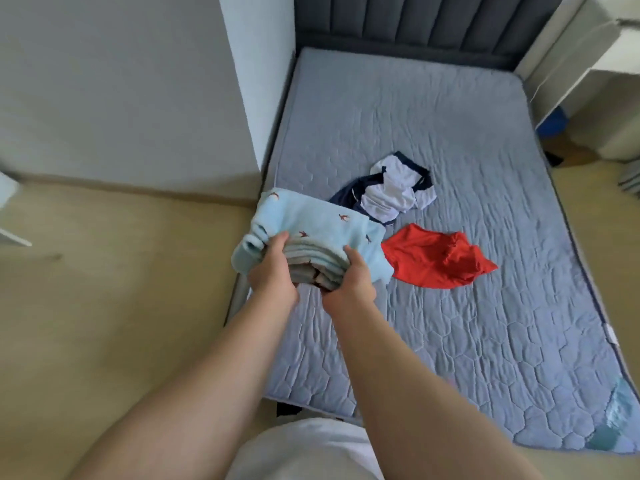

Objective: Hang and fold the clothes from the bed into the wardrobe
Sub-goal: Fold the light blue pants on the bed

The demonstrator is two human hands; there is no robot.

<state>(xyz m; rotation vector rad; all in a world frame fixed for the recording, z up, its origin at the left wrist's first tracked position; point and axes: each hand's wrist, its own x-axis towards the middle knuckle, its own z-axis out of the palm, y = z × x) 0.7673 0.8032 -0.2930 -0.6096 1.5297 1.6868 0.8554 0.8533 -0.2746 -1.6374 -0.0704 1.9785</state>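
The folded light-blue garment (311, 220) carries a repeated print of small red-brown motifs. No letters can be made out on it. A small white tag (611, 336) sits at the right edge of the mattress cover (450, 341) and is too small to read. The left hand (273, 271) and right hand (349, 282) each clasp the near edge of the folded garment, thumbs on top and fingers curled beneath its layers. The garment is at the left edge of the bed, partly over the floor (104, 289). Whether it rests on the mattress cannot be told. A red garment (436, 259) lies crumpled just beside it on the right. A navy-and-white garment (391, 188) lies behind it. The mattress cover is grey-blue and quilted. A dark padded headboard (415, 22) stands at the far end. The floor is beige and the wall (104, 98) is white.
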